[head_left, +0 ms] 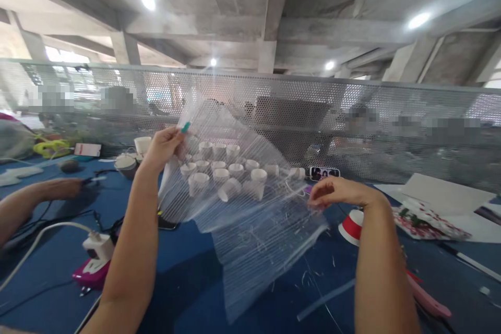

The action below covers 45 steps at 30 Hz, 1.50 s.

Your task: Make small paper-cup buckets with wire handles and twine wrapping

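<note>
My left hand (166, 146) is raised and pinches the upper edge of a thin, clear, finely striped plastic sheet (258, 235). A small teal piece (185, 127) shows at its fingertips; its kind I cannot make out. The sheet hangs slanting down to the right over the blue table. My right hand (329, 193) has its fingers bent together at the sheet's right edge, seemingly gripping it. Behind the film stand several small white cups (199, 182) in rows, one of them tipped over (229, 189). A white cup with a red band (351, 227) lies beside my right forearm.
Another person's hand (66, 188) rests at the left near cables. A white plug adapter (97, 245) sits on a magenta block (92, 272). A propped phone (324, 173) stands before the perforated metal screen (219, 83). Pink-handled pliers or scissors (428, 297) lie at right.
</note>
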Each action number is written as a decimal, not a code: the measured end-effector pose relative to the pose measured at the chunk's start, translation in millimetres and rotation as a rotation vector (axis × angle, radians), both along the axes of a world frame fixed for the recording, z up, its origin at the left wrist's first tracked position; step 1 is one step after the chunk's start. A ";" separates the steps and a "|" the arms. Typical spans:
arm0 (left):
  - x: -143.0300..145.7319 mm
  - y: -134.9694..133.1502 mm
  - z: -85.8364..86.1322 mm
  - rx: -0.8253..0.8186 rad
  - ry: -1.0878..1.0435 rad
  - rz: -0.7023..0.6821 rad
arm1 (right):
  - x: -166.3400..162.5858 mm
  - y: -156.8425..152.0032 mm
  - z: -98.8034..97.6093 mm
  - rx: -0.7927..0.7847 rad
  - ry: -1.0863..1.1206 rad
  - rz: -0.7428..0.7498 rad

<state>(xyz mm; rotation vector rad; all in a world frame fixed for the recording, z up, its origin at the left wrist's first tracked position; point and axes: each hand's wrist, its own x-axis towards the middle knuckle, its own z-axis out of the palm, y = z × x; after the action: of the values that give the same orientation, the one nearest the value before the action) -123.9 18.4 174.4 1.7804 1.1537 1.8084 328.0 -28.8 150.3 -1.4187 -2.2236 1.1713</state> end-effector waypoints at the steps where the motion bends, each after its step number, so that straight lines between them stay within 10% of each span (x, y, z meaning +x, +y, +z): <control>1: 3.5 -0.9 0.0 -0.016 0.013 -0.023 | -1.3 1.6 -1.0 -0.004 -0.012 0.025; 9: 41.4 -10.5 1.1 -0.223 0.159 -0.274 | -18.3 25.1 -15.5 0.245 -0.001 -0.107; 13: 64.6 -14.5 -4.0 -0.252 0.370 -0.394 | -50.2 30.0 -16.7 0.511 0.245 -0.155; 18: 97.4 -23.2 -12.9 -0.250 0.630 -0.478 | -90.6 28.6 -17.7 0.468 0.597 -0.055; 36: 8.0 -6.9 -1.3 -0.373 0.721 -0.272 | -78.2 24.3 -18.8 0.235 0.729 -0.189; 45: 91.4 -10.5 -21.8 -0.101 1.034 -0.149 | -102.5 13.1 -19.9 0.306 0.629 -0.095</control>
<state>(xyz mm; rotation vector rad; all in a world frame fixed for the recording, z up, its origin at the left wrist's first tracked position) -32.5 7.9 152.6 2.7177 1.3139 0.6487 225.5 -15.8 130.4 -0.8668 -1.7720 1.0091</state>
